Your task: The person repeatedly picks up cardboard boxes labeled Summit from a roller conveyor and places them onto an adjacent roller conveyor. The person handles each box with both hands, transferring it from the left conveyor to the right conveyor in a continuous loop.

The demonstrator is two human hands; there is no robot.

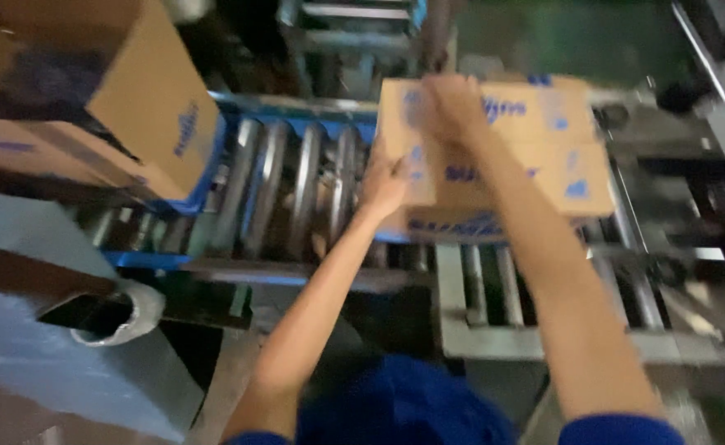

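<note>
Conveyor: a steel roller conveyor with blue side rails runs from nine to three o'clock; it looks like a dim factory floor, and the picture is motion-blurred.
Open carton: an open cardboard carton sits at ten o'clock, flaps up.
Closed box: a closed cardboard box with blue print rests on the rollers at one o'clock.
Right hand: the right hand lies flat on the box's top, fingers spread, gripping nothing.
Left hand: the left hand presses the box's near-left edge, fingers bent around the corner.
Risk: rollers turn freely, so an uneven push could skew the box against a rail or off the line.
</note>
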